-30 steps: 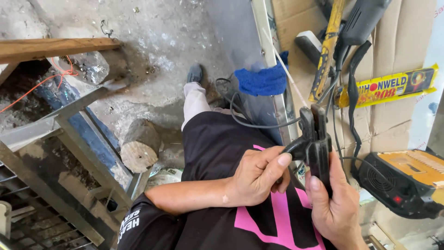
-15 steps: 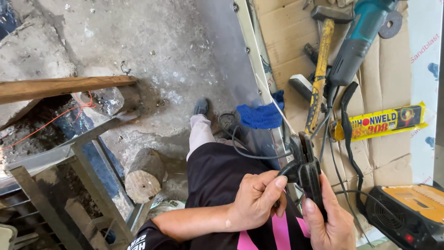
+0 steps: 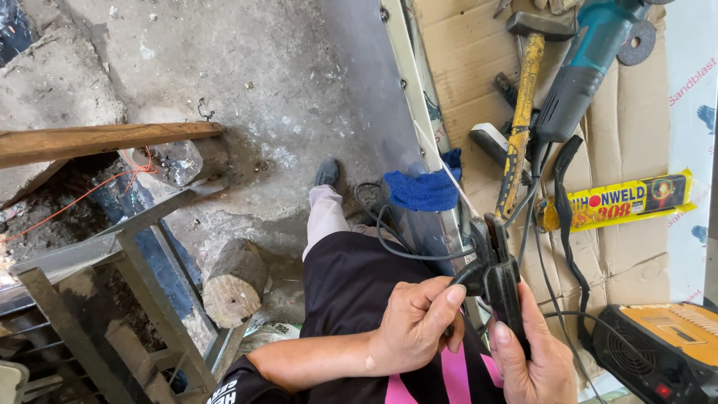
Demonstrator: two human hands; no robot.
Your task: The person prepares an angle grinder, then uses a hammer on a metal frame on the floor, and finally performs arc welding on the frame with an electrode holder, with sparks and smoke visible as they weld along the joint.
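Above a concrete floor (image 3: 247,67), both the left hand (image 3: 415,322) and right hand (image 3: 535,359) grip a black electrode holder (image 3: 499,277), its long axis pointing away.

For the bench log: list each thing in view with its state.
black electrode holder: upright, gripped by both hands
left hand: fingers curled on its lever
right hand: wrapped round its handle
hammer: lying flat on cardboard
angle grinder: lying down, untouched
blue cloth: crumpled
log: lying on its side

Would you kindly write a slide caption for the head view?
Both hands, left hand and right hand, grip a black welding clamp over the lap, beside a hammer.
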